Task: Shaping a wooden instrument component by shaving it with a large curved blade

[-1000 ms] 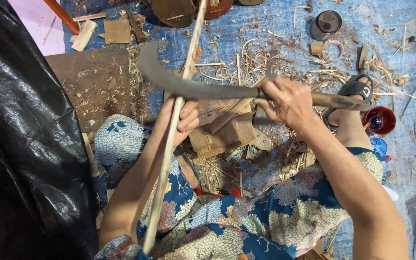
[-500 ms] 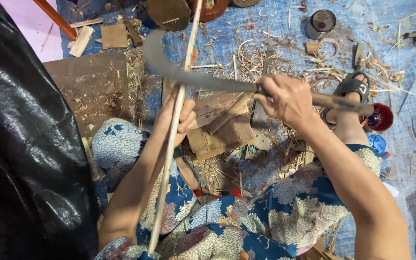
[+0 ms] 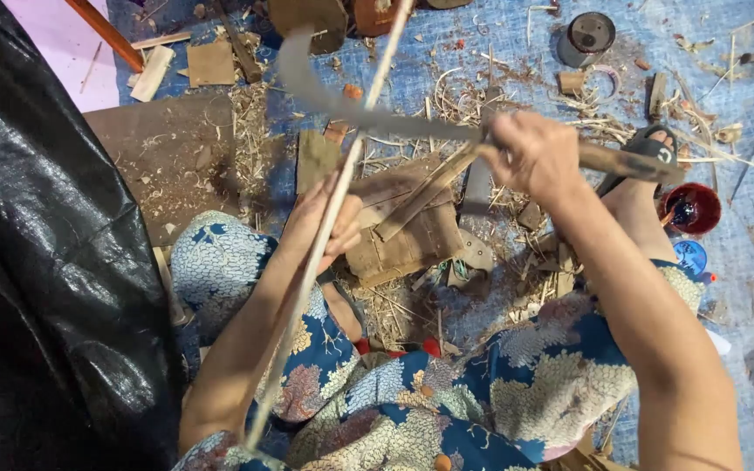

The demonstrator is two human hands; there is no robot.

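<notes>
Knife [image 3: 368, 118] swung left, shavings [image 3: 482, 100], tin [image 3: 588, 37]

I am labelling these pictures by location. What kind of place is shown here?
Probably an informal floor workshop for hand woodworking. A blue tarp is littered with wood shavings, and the right hand holds a curved blade against a long thin stick.

Down on the blue tarp [image 3: 499, 52] we see wood shavings [image 3: 473, 100] scattered everywhere, with a brown board [image 3: 163, 153] at left beside a black plastic sheet [image 3: 37, 262]. Up top right sits a small round tin [image 3: 586, 37], and at the right edge a dark red bowl [image 3: 693, 208] rests just beside a sandal [image 3: 647, 153], a flat wooden block [image 3: 407, 244] lying mid-floor.
</notes>
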